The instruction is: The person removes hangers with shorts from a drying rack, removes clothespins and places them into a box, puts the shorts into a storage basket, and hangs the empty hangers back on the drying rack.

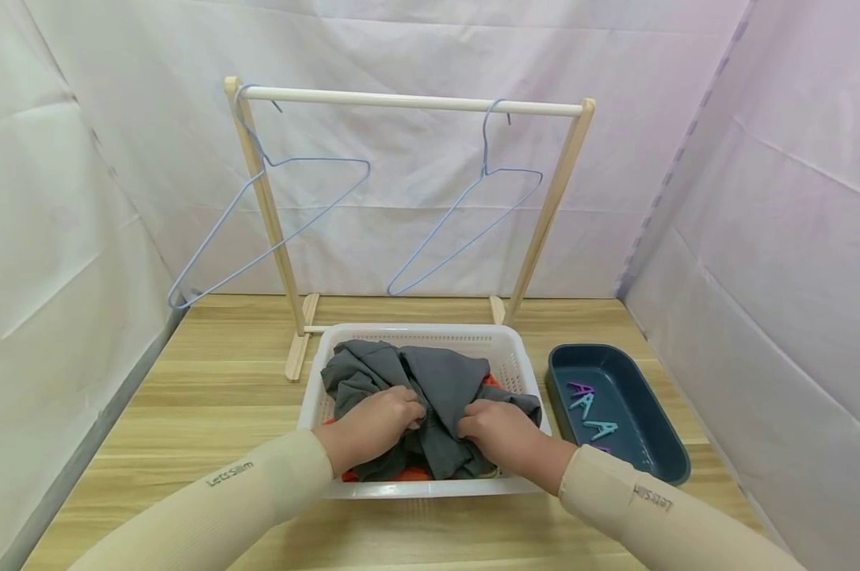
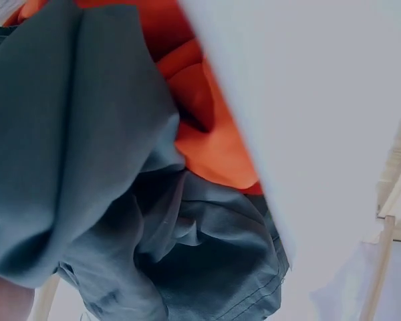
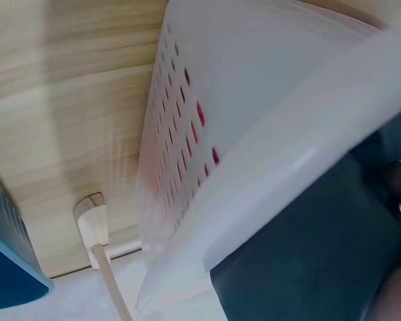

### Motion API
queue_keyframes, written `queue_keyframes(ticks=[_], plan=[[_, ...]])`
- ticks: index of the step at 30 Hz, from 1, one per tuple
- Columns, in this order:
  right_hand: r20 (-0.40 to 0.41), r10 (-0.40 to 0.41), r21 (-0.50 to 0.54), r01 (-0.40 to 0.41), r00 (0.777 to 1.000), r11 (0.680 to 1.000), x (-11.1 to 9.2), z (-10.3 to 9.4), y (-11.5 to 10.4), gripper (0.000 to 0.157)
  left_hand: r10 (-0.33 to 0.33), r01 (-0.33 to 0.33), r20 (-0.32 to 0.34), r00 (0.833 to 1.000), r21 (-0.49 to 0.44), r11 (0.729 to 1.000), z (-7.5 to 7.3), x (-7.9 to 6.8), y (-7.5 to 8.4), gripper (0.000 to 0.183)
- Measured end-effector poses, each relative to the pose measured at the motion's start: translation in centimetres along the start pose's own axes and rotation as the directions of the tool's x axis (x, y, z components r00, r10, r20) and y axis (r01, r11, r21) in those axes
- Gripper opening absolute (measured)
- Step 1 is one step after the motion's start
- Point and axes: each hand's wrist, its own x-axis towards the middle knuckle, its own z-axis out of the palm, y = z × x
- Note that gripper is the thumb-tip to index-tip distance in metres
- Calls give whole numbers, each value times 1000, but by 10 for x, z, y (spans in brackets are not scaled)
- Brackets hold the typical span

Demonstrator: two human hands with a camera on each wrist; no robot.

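Note:
A crumpled dark grey garment (image 1: 440, 381) lies on top in the white plastic basket (image 1: 422, 489), bunched over orange cloth (image 1: 408, 474). My left hand (image 1: 376, 424) grips the grey cloth near its middle, fingers curled into it. To the right, my right hand (image 1: 504, 432) pinches another part of the same garment, close to the basket's right side. The left wrist view has grey folds (image 2: 73, 134) beside orange fabric (image 2: 214, 144). In the right wrist view, grey cloth (image 3: 307, 247) sits inside the basket rim; only bits of the hand show.
Behind the basket stands a wooden rack (image 1: 415, 101) bearing a left hanger (image 1: 315, 160) and a right hanger (image 1: 437, 224), both blue. A dark blue tray (image 1: 644, 420) on the right holds several purple and teal clothespins (image 1: 601, 429). White fabric walls surround the wooden table (image 1: 187, 412).

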Motion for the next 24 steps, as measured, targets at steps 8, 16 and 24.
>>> queue_keyframes(ticks=[8, 16, 24], plan=[[90, -36, -43, 40, 995, 998, 12, 5, 3, 16, -23, 26, 67, 998, -45, 999, 3, 2, -3, 3], [194, -43, -4, 45, 980, 999, 23, 13, 7, 23, -21, 27, 107, 994, -56, 998, 8, 5, -6, 4], [229, -66, -9, 70, 971, 998, 28, 18, 14, 22, -23, 28, 134, 991, -33, 999, 13, 8, -8, 5]])
